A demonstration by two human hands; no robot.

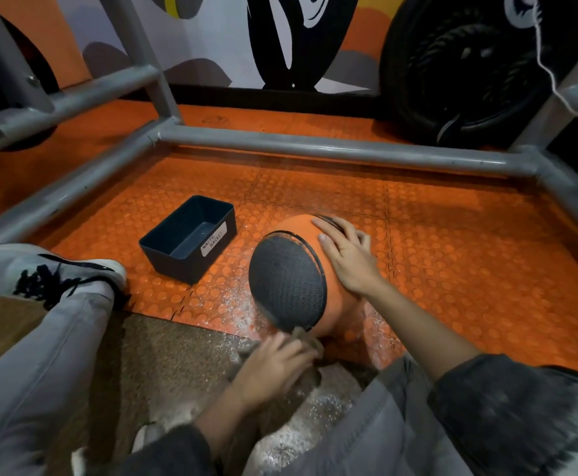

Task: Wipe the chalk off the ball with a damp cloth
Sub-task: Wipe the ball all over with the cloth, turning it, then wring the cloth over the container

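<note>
An orange ball (294,225) with a black textured round panel facing me lies on the orange studded floor mat (452,252). My right hand (346,255) rests flat on the ball's upper right side, fingers spread. Below the ball, my left hand (274,365) grips a grey-brown cloth (306,336) and holds it against the ball's lower edge. White chalk dust (239,314) speckles the mat and the floor under the ball and around my left hand.
A dark plastic bin (164,243) labelled "waste basket" stands left of the ball. A grey metal tube frame (315,146) encloses the mat area. A black tyre (469,70) leans at the back right. My left leg and shoe (51,269) lie at the left.
</note>
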